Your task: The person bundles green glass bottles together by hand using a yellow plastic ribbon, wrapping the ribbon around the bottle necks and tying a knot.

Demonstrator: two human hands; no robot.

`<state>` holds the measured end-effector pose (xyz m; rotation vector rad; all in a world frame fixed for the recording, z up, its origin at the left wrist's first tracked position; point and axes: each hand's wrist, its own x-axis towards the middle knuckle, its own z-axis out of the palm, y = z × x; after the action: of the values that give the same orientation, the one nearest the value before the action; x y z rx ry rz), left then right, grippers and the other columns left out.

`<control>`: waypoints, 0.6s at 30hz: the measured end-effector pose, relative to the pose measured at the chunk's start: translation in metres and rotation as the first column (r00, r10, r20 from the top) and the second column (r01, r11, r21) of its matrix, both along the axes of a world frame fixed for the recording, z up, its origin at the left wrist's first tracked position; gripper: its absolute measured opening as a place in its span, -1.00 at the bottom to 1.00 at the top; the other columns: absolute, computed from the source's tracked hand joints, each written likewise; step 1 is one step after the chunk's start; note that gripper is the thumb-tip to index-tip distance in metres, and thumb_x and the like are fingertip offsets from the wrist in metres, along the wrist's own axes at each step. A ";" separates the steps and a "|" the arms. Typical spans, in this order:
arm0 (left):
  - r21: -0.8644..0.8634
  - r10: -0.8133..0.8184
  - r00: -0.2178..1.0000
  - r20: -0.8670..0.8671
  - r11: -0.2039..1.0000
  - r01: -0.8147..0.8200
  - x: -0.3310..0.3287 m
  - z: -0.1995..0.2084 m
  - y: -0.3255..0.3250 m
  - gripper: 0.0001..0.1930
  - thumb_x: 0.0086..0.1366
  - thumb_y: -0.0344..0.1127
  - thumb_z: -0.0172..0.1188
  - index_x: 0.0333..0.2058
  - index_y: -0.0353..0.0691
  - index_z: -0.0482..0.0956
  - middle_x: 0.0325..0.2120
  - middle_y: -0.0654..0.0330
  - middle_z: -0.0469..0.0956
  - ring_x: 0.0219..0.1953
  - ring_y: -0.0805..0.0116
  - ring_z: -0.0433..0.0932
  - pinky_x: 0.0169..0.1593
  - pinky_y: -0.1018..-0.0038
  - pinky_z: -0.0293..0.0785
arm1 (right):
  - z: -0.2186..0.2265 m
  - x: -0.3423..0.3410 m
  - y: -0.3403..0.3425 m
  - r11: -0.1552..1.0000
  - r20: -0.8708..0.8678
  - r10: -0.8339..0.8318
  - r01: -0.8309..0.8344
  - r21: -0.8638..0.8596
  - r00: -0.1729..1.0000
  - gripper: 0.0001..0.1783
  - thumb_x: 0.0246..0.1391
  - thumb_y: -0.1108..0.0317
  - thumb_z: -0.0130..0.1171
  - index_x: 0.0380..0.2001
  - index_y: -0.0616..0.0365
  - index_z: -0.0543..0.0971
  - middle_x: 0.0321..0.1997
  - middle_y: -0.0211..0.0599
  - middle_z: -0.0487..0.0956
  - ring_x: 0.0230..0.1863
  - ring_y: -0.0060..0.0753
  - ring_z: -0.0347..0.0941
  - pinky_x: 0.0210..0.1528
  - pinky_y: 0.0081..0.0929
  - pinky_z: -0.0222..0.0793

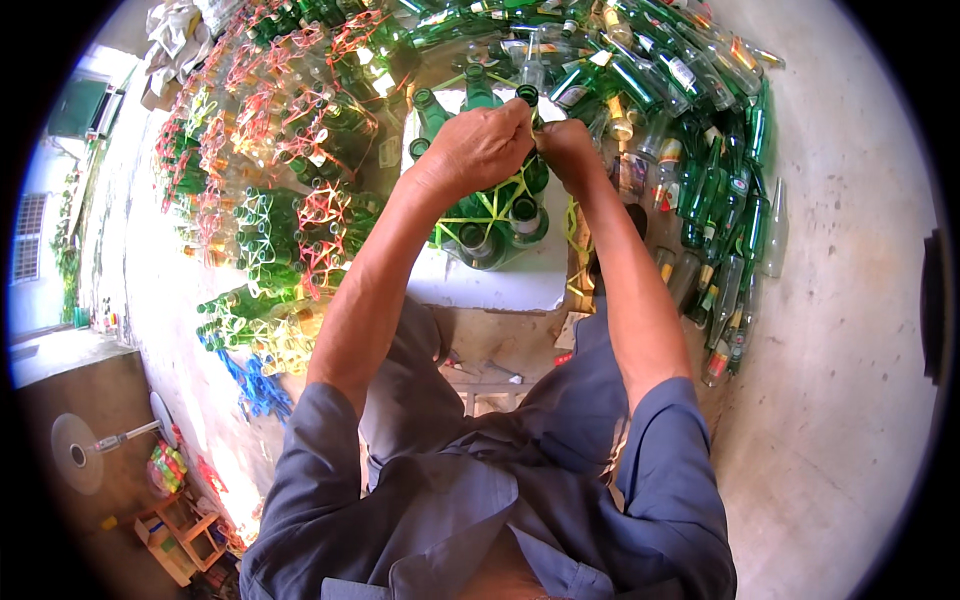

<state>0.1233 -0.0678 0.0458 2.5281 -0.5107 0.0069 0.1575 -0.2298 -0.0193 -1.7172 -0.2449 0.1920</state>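
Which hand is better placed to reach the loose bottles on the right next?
Likely the right hand: it is nearer the loose bottles. The left hand is farther off, over the tied green bottles.

crumpled pale sheeting (178,40) at upper left, barred window (28,238) at left, wooden frame (166,548) at lower left

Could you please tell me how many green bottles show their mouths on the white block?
6: far-middle bottle, far-left bottle, far-right bottle, left bottle, near-left bottle, near-right bottle. The left hand and right hand may hide others.
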 end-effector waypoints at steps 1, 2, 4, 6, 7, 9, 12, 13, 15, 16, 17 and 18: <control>-0.004 0.010 1.000 -0.008 1.000 -0.010 0.001 -0.001 0.000 -0.83 0.30 -0.31 -0.02 -0.20 -0.22 0.42 -0.41 -0.06 0.58 -0.31 -0.16 0.57 -0.26 0.10 0.46 | -0.001 0.001 0.000 1.000 0.005 0.002 -0.002 0.000 1.000 -0.66 -0.08 0.40 0.26 -0.17 0.24 0.58 -0.23 -0.26 0.64 -0.25 -0.43 0.46 -0.13 -0.44 0.39; -0.009 0.023 1.000 -0.016 1.000 -0.023 0.001 -0.001 0.001 -0.82 0.30 -0.30 -0.01 -0.17 -0.21 0.40 -0.41 -0.06 0.58 -0.31 -0.16 0.57 -0.26 0.09 0.45 | -0.001 0.001 0.001 1.000 0.009 0.005 -0.005 -0.001 1.000 -0.66 -0.09 0.40 0.26 -0.17 0.24 0.58 -0.21 -0.25 0.64 -0.23 -0.43 0.48 -0.11 -0.44 0.39; 0.013 0.029 1.000 -0.004 0.999 -0.029 -0.001 -0.003 0.002 -0.78 0.29 -0.27 0.00 -0.14 -0.20 0.37 -0.39 -0.06 0.58 -0.30 -0.17 0.57 -0.25 0.07 0.45 | 0.000 0.002 0.003 1.000 -0.008 0.003 -0.003 -0.017 1.000 -0.64 -0.10 0.38 0.28 -0.16 0.24 0.58 -0.22 -0.26 0.64 -0.23 -0.46 0.47 -0.12 -0.44 0.40; 0.064 0.013 0.999 0.041 0.998 -0.016 -0.006 -0.003 -0.002 -0.75 0.28 -0.24 0.02 -0.11 -0.20 0.35 -0.36 -0.07 0.59 -0.28 -0.17 0.57 -0.24 0.06 0.46 | -0.003 0.005 0.002 0.999 -0.025 0.002 -0.003 -0.041 1.000 -0.62 -0.11 0.36 0.30 -0.16 0.23 0.58 -0.24 -0.29 0.64 -0.25 -0.50 0.45 -0.15 -0.45 0.40; 0.058 0.029 0.998 0.052 0.998 -0.032 -0.007 -0.002 -0.004 -0.75 0.27 -0.24 0.03 -0.12 -0.20 0.36 -0.35 -0.06 0.59 -0.27 -0.17 0.57 -0.23 0.06 0.47 | -0.005 0.007 0.000 0.999 -0.037 0.007 -0.009 -0.045 0.999 -0.61 -0.12 0.35 0.31 -0.16 0.23 0.58 -0.26 -0.31 0.63 -0.27 -0.53 0.44 -0.17 -0.46 0.39; 0.051 0.063 0.996 0.068 0.996 -0.067 -0.009 0.001 -0.005 -0.74 0.26 -0.23 0.05 -0.14 -0.20 0.37 -0.32 -0.06 0.60 -0.26 -0.16 0.57 -0.22 0.05 0.47 | -0.003 0.007 -0.001 0.999 -0.070 0.024 -0.027 -0.044 0.997 -0.60 -0.14 0.33 0.33 -0.17 0.22 0.59 -0.30 -0.35 0.62 -0.30 -0.57 0.40 -0.22 -0.47 0.39; 0.140 0.060 0.995 0.086 0.988 -0.072 -0.013 0.008 -0.006 -0.74 0.26 -0.22 0.06 -0.15 -0.21 0.39 -0.30 -0.05 0.61 -0.24 -0.13 0.58 -0.20 0.07 0.48 | -0.001 0.004 0.001 0.999 -0.044 0.040 -0.038 0.038 0.998 -0.77 -0.11 0.29 0.29 -0.42 0.22 0.57 -0.50 -0.48 0.49 -0.46 -0.66 0.26 -0.44 -0.50 0.23; 0.145 0.053 0.994 0.093 0.987 -0.066 -0.013 0.010 -0.005 -0.75 0.25 -0.22 0.08 -0.16 -0.21 0.40 -0.30 -0.05 0.61 -0.24 -0.13 0.58 -0.19 0.08 0.48 | 0.000 0.003 0.001 0.996 -0.022 0.041 -0.040 0.076 0.999 -0.78 -0.10 0.28 0.27 -0.54 0.23 0.57 -0.59 -0.53 0.43 -0.53 -0.70 0.20 -0.55 -0.51 0.15; 0.159 0.045 0.993 0.108 0.985 -0.062 -0.015 0.015 0.000 -0.75 0.24 -0.23 0.11 -0.17 -0.21 0.41 -0.30 -0.05 0.61 -0.23 -0.11 0.58 -0.19 0.10 0.49 | 0.006 0.000 0.001 0.998 -0.087 0.046 -0.042 0.050 0.995 -0.77 -0.10 0.25 0.27 -0.63 0.16 0.52 -0.65 -0.56 0.37 -0.61 -0.71 0.14 -0.61 -0.53 0.05; 0.134 0.047 0.993 0.106 0.989 -0.061 -0.015 0.015 0.003 -0.76 0.22 -0.25 0.13 -0.18 -0.21 0.42 -0.30 -0.04 0.61 -0.23 -0.10 0.59 -0.19 0.12 0.50 | 0.005 0.001 0.001 0.999 -0.106 0.045 -0.042 0.030 0.993 -0.75 -0.10 0.24 0.27 -0.67 0.13 0.50 -0.68 -0.58 0.34 -0.64 -0.71 0.11 -0.63 -0.54 0.01; 0.108 0.045 0.994 0.103 0.993 -0.056 -0.014 0.014 0.005 -0.77 0.20 -0.27 0.15 -0.19 -0.21 0.43 -0.31 -0.04 0.61 -0.23 -0.09 0.59 -0.19 0.14 0.50 | 0.004 0.002 -0.001 0.999 -0.124 0.040 -0.040 0.007 0.991 -0.73 -0.10 0.24 0.28 -0.70 0.10 0.48 -0.70 -0.59 0.31 -0.67 -0.72 0.09 -0.66 -0.55 -0.04; 0.081 0.044 0.994 0.101 0.995 -0.052 -0.014 0.014 0.007 -0.77 0.19 -0.28 0.17 -0.20 -0.20 0.44 -0.31 -0.03 0.61 -0.23 -0.08 0.59 -0.19 0.15 0.51 | -0.004 0.006 -0.004 0.999 -0.128 0.032 -0.035 -0.022 0.991 -0.72 -0.10 0.24 0.27 -0.73 0.08 0.48 -0.72 -0.61 0.29 -0.69 -0.72 0.06 -0.67 -0.55 -0.07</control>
<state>0.1097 -0.0609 0.0603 2.6314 -0.4987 0.1315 0.1637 -0.2334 -0.0230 -1.7186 -0.1774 0.3300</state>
